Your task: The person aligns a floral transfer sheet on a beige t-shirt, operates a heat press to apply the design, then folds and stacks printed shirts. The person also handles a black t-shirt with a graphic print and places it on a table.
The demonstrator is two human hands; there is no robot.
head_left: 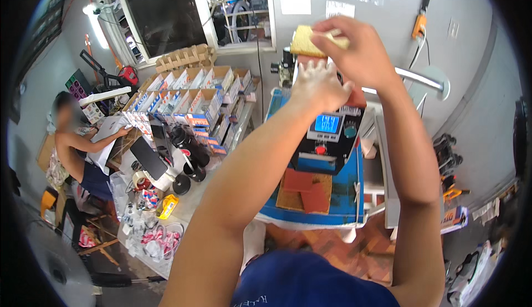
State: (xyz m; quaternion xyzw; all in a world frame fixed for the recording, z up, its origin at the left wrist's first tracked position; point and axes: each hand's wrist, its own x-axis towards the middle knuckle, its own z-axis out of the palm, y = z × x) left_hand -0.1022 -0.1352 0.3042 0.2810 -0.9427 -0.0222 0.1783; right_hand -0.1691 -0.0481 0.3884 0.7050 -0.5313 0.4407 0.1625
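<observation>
At the top of a black machine point(318, 160) with a lit blue display, my right hand point(360, 49) is closed on a yellow sponge-like block point(308, 42). Just below it, my left hand point(322, 87) reaches across the machine's top with its fingers spread, near a reddish surface point(354, 96) partly covered by my hands. Whether the left fingers press on that surface, I cannot tell. The machine's front has a red button point(321, 150) and a round green knob point(350, 130). Before it, red-brown flat pieces point(315, 197) lie on a tan board point(288, 200).
A blue-topped table point(346, 214) carries the machine. To the left, a bench point(191, 204) holds open cardboard boxes point(188, 107), black bottles point(183, 141), a yellow packet point(167, 206) and a clear tub point(172, 240). Another person point(75, 141) works at the far left. A white curved bar point(421, 80) stands right.
</observation>
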